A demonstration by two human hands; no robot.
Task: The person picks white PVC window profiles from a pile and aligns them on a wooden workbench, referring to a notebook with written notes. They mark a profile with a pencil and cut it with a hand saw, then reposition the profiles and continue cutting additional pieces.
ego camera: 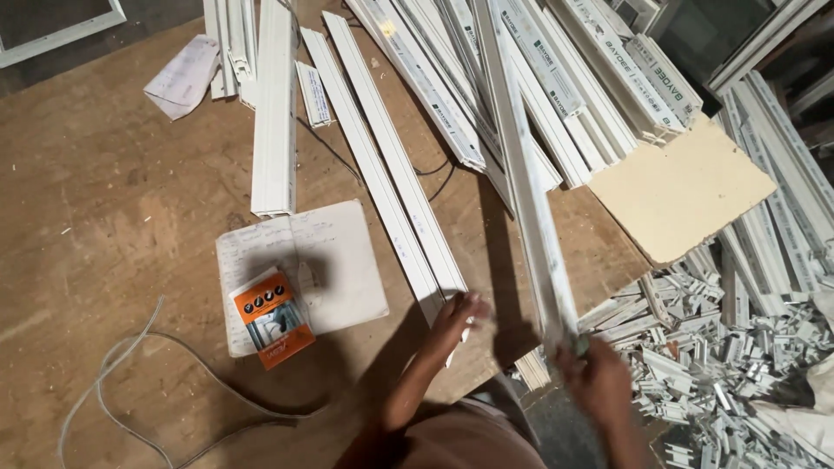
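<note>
Head view: R hand (599,375) pinches near end of long white strip (532,187) — it runs up & away. L hand (462,313) rests fingers on flat strips (393,178) beside it, not gripping.

Open tabletop (104,217) at left, broken only by a notebook (339,260), a small orange box (271,318) and a loose cable (130,365). Blocked across the upper right by stacked white strips (539,78); heaped offcuts (730,347) beyond the table edge.
</note>
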